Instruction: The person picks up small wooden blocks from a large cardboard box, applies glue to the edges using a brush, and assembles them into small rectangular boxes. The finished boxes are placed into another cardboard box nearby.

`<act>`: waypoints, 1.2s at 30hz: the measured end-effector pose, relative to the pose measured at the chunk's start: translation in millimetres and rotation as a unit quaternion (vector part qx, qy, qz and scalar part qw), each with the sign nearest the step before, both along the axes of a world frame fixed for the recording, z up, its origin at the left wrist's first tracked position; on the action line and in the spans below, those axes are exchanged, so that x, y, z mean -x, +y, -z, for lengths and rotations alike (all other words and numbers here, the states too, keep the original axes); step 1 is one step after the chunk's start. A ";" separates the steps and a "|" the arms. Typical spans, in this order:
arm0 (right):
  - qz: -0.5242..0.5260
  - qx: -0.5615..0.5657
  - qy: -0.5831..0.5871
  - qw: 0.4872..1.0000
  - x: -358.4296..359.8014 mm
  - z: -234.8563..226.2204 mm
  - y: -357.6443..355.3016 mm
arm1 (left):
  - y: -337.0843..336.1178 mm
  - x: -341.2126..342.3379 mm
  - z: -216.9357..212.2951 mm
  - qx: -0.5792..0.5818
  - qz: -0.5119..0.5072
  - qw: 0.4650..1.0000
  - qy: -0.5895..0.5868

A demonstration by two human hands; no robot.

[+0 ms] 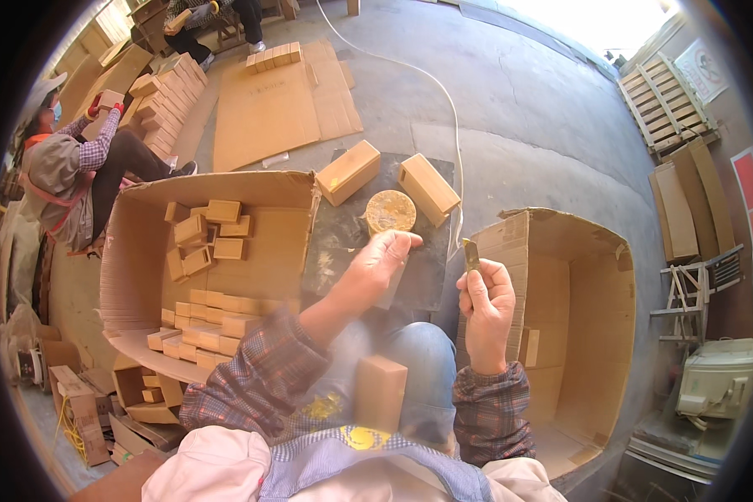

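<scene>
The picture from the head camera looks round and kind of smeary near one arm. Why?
Head view: a fisheye lens bends the edges and leaves black corners; the left hand and its forearm are blurred; the right hand is sharper; daylight glares white at the top right.

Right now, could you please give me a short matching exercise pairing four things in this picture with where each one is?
Things:
1. small blade
2. round yellow tin
3. loose wooden block
4. stacked wooden blocks

Places:
A. inside the big carton on the person's left
B. on the person's lap
C. in the right hand
D. on the dark mat, just beyond the left hand

Pairs: 1-C, 2-D, 3-B, 4-A
</scene>
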State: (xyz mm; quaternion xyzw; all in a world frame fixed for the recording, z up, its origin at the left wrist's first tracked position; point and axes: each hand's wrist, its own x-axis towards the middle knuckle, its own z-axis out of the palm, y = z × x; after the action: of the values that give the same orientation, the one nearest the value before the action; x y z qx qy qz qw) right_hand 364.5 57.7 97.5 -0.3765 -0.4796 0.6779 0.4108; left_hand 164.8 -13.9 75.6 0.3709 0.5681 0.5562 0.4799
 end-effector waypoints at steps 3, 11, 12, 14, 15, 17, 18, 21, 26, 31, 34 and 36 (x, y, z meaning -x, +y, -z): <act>0.002 -0.032 0.048 0.998 16.8 -16.2 -18.6 | -17.9 -12.8 -23.0 0.014 0.048 0.975 -0.216; 0.096 -0.368 -0.164 0.910 48.2 -43.4 -53.4 | -56.4 -45.2 -53.5 0.030 0.146 0.962 -0.230; 0.074 -0.354 -0.168 0.917 43.0 -44.1 -56.2 | -62.2 -45.1 -54.1 0.021 0.178 0.952 -0.248; 0.027 -0.312 -0.186 0.931 29.5 -42.9 -58.8 | -78.4 -46.0 -54.1 0.054 0.217 0.929 -0.294; 0.066 -0.315 -0.224 0.920 24.3 -39.9 -55.7 | -90.4 -46.7 -53.6 0.066 0.238 0.931 -0.269; 0.099 -0.265 -0.240 0.928 -0.1 -36.0 -47.4 | -115.1 -48.4 -50.0 0.057 0.259 0.943 -0.199; 0.116 -0.237 -0.252 0.931 -11.5 -32.8 -43.1 | -127.4 -50.3 -46.9 0.081 0.204 0.975 -0.023; 0.116 -0.147 -0.235 0.954 -41.9 -16.4 -53.3 | -154.9 -65.3 -29.0 0.119 0.071 0.940 0.311; 0.043 -0.081 -0.124 0.988 -69.0 7.5 -91.5 | -173.0 -99.6 1.8 0.101 0.086 0.895 0.427; 0.023 -0.051 -0.119 0.991 -75.0 10.8 -111.9 | -175.7 -101.0 17.3 0.031 0.059 0.936 0.346; -0.005 -0.022 -0.066 0.998 -76.0 4.5 -116.7 | -165.5 -96.6 23.0 -0.014 0.035 0.958 0.283; -0.016 -0.032 -0.081 0.996 -77.0 -1.9 -120.6 | -158.8 -83.3 21.2 -0.013 0.015 0.974 0.228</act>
State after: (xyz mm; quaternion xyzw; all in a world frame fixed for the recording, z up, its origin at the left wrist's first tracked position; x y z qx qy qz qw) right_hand 441.5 -62.8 99.4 -0.4095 -0.5385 0.6360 0.3712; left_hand 248.2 -172.7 54.4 0.5025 0.6494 0.4574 0.3414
